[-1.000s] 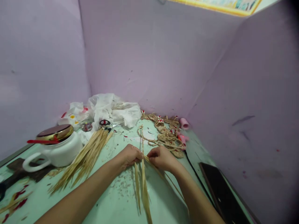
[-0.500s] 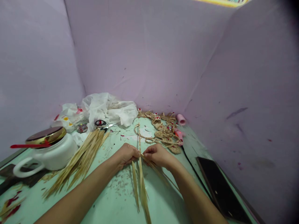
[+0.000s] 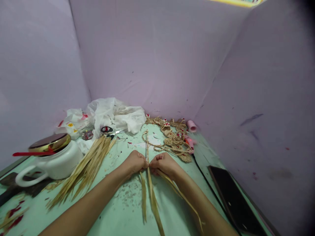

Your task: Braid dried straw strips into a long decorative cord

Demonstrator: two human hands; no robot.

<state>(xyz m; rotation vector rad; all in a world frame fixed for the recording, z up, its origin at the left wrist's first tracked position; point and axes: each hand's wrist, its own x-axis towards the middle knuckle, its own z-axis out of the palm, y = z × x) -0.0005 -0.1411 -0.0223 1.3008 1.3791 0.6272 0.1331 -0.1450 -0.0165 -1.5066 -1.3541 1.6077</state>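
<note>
A thin braid of dried straw (image 3: 147, 147) runs from the far part of the table toward me, and its loose strands (image 3: 153, 203) hang down between my forearms. My left hand (image 3: 136, 163) pinches the braid's near end and a strand on the left. Close beside it, my right hand (image 3: 164, 165) is closed on strands (image 3: 180, 194) that trail out under its palm to the right. The two hands' fingertips nearly meet at the braid. Beyond them lies finished braided cord (image 3: 176, 150), looped and partly coiled, with red and white beads on some coils.
A bundle of straw (image 3: 86, 170) lies left, with scissors (image 3: 110, 133) at its far end. Nearby stand a white mug (image 3: 60, 164) with a gold-rimmed lid and crumpled plastic bags (image 3: 118, 114). To the right are a pink glue gun (image 3: 189, 142), its black cord, a thread spool (image 3: 191, 126) and a black phone (image 3: 233, 200).
My hands have drawn closer together at the braid. The strands from my right hand have swung and now hang in a longer curve over my right forearm.
</note>
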